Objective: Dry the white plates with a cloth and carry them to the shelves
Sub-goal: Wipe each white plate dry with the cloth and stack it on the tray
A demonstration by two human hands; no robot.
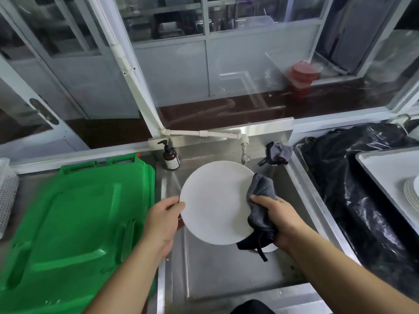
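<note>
White plate [215,202] held over steel sink [226,275], face tilted toward camera, between both hands. Left hand [164,219] pinching plate's left rim, thumb on near face, fingers behind (not visible). Right hand [277,219] curled round grey cloth [260,200], pressing it against plate's right rim; cloth wrapped over that edge, tail hanging below plate's lower right. Round plate, so no long axis; relation that matters: plate spans gap between hands, left rim at left hand, right rim under cloth, both equally near. Judged step: drying in progress, rim covered, centre of face not yet under cloth. Next move likely calls for sweeping cloth leftward across face or turning plate in left-hand pinch. A second white piece showing just under cloth [269,247], too hidden to identify. More plates stacked on white tray [385,173] at far right edge (shelves not in view). Green bin lid [74,218] left of sink; soap bottle [170,155] at sink's back-left corner; black bag [353,177] right of sink.
</note>
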